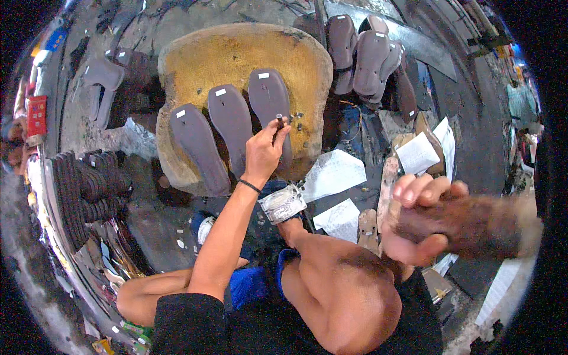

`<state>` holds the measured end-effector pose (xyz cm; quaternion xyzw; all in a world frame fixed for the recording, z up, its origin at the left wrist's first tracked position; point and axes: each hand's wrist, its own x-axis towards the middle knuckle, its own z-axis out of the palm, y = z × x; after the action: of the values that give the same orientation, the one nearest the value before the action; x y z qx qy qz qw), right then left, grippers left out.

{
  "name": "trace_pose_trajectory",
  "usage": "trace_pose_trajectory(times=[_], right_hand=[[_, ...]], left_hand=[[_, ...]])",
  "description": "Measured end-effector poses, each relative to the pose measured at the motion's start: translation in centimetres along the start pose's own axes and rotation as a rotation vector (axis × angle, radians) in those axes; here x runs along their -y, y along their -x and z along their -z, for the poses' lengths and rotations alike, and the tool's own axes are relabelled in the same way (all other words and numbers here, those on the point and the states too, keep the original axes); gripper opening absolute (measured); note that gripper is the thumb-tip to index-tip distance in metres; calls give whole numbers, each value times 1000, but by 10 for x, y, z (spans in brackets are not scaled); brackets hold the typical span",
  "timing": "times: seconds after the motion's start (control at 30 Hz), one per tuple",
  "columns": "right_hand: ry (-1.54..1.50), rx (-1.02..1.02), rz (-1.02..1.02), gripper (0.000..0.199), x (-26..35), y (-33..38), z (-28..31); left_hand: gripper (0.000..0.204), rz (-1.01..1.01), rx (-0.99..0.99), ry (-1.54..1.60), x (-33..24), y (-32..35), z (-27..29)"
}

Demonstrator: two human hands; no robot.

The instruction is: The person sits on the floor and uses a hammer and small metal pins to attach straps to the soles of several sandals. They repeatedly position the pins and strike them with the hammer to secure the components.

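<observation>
Three brown footwear soles lie side by side on a broad wooden block: the left sole [198, 148], the middle sole [229, 121] and the right sole [269, 97]. Each has a small white label near its wide end. My left hand [264, 151] is closed, pinching a short dark punch-like tool [280, 120] over the right sole; whether its tip touches is hidden. Off to the right, my right hand [405, 234] is raised near the camera, wrapped round a thick brown club-like piece [467, 228], blurred and pointing right. Small dark bits lie beside the right sole.
The wooden block [236, 47] stands before my legs. More brown soles are piled at the far right [373, 56] and far left [103, 77]. Dark ribbed soles [65, 195] stand in a row at left. Paper sheets [334, 174] lie right of the block.
</observation>
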<state>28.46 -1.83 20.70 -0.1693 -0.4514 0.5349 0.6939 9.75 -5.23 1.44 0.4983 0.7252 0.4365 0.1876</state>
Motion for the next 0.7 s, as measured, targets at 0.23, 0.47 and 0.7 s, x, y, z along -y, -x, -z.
trace_pose_trajectory(times=[0.23, 0.47, 0.7], right_hand=[[408, 261, -1256, 34, -23, 91, 84], [61, -244, -1306, 34, -58, 79, 56], [495, -66, -1284, 39, -72, 105, 66]], left_hand=[[22, -193, 160, -101, 0, 4, 3], [28, 487, 92, 597, -27, -3, 26], [29, 643, -69, 834, -26, 43, 28]])
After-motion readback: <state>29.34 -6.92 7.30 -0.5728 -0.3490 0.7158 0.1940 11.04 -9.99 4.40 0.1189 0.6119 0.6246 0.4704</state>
